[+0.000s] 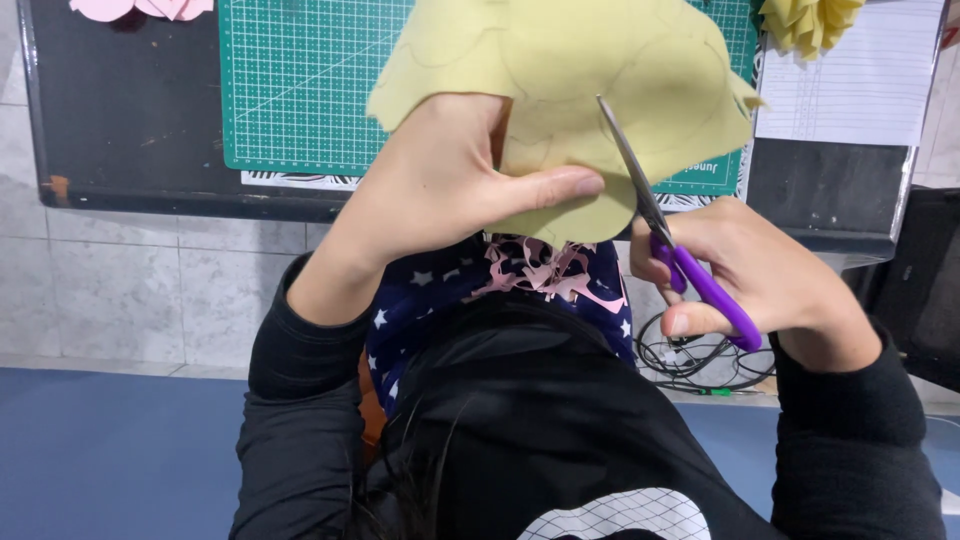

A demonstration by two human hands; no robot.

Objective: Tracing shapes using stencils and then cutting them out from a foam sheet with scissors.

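Observation:
My left hand (450, 180) grips a pale yellow sheet of foam or felt (580, 70) with faint pencil curves drawn on it, thumb pressed on its lower edge. My right hand (760, 265) holds purple-handled scissors (690, 270), fingers through the loops. The metal blades (625, 160) point up and left, lying against the yellow sheet near its right side. Both hands hover in front of my body, above my lap.
A green cutting mat (300, 90) lies on a dark table (130, 120). A yellow paper flower (810, 20) and lined white paper (850, 90) sit at the right. Pink paper pieces (140, 8) are top left. Cables (700, 360) coil on the floor.

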